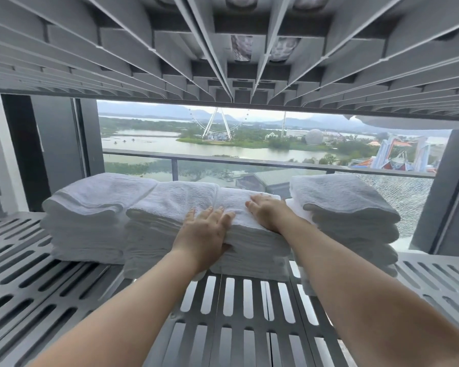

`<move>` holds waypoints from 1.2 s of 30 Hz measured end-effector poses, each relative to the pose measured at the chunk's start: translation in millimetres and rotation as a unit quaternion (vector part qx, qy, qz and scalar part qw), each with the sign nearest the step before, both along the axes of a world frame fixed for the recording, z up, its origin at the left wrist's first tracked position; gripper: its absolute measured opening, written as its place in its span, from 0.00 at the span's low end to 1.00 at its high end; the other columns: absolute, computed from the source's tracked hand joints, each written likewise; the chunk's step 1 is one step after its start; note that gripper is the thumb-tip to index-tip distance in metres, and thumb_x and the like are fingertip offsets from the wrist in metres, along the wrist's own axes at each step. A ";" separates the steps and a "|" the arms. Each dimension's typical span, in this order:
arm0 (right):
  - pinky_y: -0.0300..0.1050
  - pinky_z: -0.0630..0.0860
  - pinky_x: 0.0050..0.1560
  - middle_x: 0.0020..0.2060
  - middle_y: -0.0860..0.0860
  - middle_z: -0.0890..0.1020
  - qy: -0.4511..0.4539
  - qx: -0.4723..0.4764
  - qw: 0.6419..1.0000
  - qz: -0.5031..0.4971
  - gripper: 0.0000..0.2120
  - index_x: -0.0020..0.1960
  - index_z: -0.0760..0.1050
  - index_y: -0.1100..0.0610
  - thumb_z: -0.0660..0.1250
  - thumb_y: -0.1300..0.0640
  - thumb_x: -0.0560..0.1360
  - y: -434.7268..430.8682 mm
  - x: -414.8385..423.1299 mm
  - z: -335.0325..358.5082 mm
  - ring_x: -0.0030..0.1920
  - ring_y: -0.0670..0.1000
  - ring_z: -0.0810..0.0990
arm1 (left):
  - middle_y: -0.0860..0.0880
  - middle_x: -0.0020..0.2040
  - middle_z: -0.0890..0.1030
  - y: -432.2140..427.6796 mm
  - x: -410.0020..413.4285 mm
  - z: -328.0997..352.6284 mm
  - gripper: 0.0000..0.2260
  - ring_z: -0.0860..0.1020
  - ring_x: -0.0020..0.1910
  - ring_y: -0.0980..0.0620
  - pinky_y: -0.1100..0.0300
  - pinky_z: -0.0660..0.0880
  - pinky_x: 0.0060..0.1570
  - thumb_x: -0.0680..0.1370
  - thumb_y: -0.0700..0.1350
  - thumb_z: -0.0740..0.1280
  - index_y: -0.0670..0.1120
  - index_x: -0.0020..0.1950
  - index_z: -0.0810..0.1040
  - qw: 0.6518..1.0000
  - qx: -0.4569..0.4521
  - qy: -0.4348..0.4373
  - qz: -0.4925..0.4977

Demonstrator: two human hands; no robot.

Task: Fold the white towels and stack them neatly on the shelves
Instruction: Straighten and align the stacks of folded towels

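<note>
Several stacks of folded white towels stand side by side on a grey slotted shelf [249,303]. Both my hands are on the top towel [252,226] of the stack right of centre. My left hand [204,231] lies over that towel's front left corner, fingers spread on top and thumb tucked at its front edge. My right hand [268,210] rests flat on the towel's right side, fingers pointing away from me. To the left are a neighbouring stack [170,207] and a far left stack [90,215]. A taller stack [350,207] stands at the right.
The ribbed underside of the upper shelf [223,49] hangs close above the towels. Behind the shelf is a large window [223,144] with dark frame posts at both sides. Bare slotted shelf extends in front of the stacks and at the far right.
</note>
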State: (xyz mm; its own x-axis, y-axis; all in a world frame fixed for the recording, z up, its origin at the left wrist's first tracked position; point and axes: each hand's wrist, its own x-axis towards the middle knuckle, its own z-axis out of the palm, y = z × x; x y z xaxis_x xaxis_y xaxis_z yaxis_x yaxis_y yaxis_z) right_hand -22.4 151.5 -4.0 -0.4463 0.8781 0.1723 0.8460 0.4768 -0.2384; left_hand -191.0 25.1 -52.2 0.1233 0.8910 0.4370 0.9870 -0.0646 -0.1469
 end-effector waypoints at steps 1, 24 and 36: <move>0.64 0.50 0.76 0.76 0.53 0.68 -0.032 0.011 0.999 -0.002 0.21 0.72 0.70 0.49 0.48 0.44 0.85 -4.7 -4.5 3.4 0.77 0.57 0.61 | 0.49 0.78 0.63 1.1 -1.1 2.9 0.34 0.61 0.77 0.45 0.38 0.57 0.74 0.78 0.65 0.59 0.55 0.79 0.51 1.000 -0.005 -0.012 -0.001; 0.63 0.62 0.72 0.71 0.57 0.70 -0.007 0.353 0.934 0.060 0.38 0.74 0.63 0.53 0.71 0.46 0.68 -94.9 21.0 -90.7 0.73 0.62 0.67 | 0.46 0.58 0.82 -27.8 16.6 -10.5 0.14 0.75 0.62 0.43 0.48 0.67 0.63 0.81 0.42 0.57 0.46 0.62 0.78 0.987 0.143 -0.012 0.069; 0.64 0.65 0.72 0.72 0.60 0.72 0.006 0.426 0.901 0.084 0.06 0.49 0.80 0.56 0.68 0.56 0.75 -100.1 39.1 -103.5 0.73 0.65 0.69 | 0.49 0.35 0.76 -55.1 10.3 -42.5 0.10 0.78 0.34 0.45 0.53 0.71 0.36 0.70 0.39 0.73 0.49 0.36 0.74 0.970 0.199 0.111 -0.077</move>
State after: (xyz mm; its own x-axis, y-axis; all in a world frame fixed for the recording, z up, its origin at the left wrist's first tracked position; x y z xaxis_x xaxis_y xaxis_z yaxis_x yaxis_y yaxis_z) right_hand 16.8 51.4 -107.4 -0.5546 0.3443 0.7575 0.7445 0.6118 0.2670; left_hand -180.7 -30.0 -94.7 0.3729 0.6198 0.6905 0.9110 -0.1032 -0.3993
